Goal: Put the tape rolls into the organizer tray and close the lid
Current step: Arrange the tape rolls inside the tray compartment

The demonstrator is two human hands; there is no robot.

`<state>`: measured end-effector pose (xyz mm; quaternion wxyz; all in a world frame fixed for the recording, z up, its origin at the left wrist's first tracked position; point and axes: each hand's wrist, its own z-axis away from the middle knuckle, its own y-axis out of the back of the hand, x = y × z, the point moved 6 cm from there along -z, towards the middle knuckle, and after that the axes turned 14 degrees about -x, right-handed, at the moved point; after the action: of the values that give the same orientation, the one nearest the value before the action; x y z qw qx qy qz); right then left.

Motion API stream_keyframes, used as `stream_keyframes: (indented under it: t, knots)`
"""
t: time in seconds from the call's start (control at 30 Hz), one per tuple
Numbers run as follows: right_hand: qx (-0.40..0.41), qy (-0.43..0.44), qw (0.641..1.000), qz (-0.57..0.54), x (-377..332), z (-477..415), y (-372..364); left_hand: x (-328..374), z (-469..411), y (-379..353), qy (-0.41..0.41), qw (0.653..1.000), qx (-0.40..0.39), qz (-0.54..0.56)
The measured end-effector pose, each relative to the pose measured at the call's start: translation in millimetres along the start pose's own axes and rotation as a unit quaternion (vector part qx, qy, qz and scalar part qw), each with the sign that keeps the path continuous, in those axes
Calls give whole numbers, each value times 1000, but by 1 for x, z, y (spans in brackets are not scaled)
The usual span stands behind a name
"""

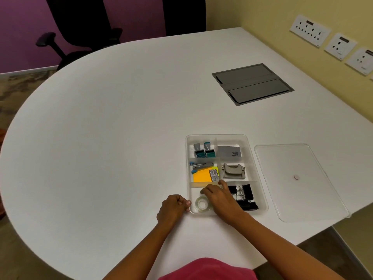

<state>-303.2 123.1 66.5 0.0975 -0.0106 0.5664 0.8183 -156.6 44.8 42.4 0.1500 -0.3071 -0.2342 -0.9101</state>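
Note:
The clear organizer tray (219, 136) sits on the white table, its compartments holding stationery. A clear tape roll (201, 203) lies flat in the front-left compartment. My right hand (220, 197) reaches into that same compartment just right of the roll. Its fingers curl against the back divider and hide whatever is under them. My left hand (172, 208) is a loose fist on the table, thumb tip touching the tray's front-left corner. The clear lid (298, 182) lies flat on the table to the right of the tray.
In the tray are two stamps (203, 151), a grey card box (230, 151), a stapler (201, 165), orange sticky notes (201, 174), a hole punch (234, 171) and black binder clips (245, 197). A grey cable hatch (252, 83) is set into the table behind. The table edge lies close to the lid's right side.

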Motion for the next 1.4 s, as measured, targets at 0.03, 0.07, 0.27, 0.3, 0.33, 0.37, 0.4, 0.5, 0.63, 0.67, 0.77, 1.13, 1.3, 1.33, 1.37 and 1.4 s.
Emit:
stream_keyframes:
  t: [0.03,0.07,0.27,0.3,0.33,0.37,0.4,0.5,0.63,0.67,0.77,1.13,1.3,1.33,1.37,1.4]
  knots:
    - [-11,-14,1000,11,4,2,-2,0,0,0,0,1000,0,3]
    - [-28,-25,999,26,7,4,-5,-1,-1,0,1,1000,0,5]
    - [-66,-59,995,54,16,11,-14,-1,-1,-1,2,1000,-3,7]
    - [-67,-62,994,55,16,10,-15,-1,-1,-1,2,1000,-3,7]
    - [-68,-64,994,56,16,9,-15,-2,-1,-1,2,1000,-3,8]
    - [-68,-66,994,56,16,8,-14,-2,0,0,1,1000,-2,8]
    - [-67,-69,994,53,15,6,-14,-2,0,0,1,1000,-2,7]
    - [-55,-77,995,42,10,2,-12,-1,0,0,-1,1000,-5,4]
    - [-85,-110,989,54,9,-4,-13,1,0,0,-5,1000,-8,1]
    - [-97,-122,986,57,10,-5,-14,1,0,0,-6,1000,-8,2]
    - [-114,-133,983,53,14,-6,-15,0,0,0,-4,1000,-6,4]
    - [-103,-97,987,79,16,-12,-11,0,-1,0,3,1000,-5,3]
    - [-86,-99,991,36,13,-11,-6,0,-1,0,2,1000,-6,5]
    - [-67,-94,993,18,10,-11,-4,-1,-1,0,2,1000,-4,6]
    - [-44,-86,995,-1,6,-10,-1,-1,0,0,3,1000,-3,6]
    - [-26,-75,997,-21,1,-10,2,-2,-1,0,4,1000,-3,7]
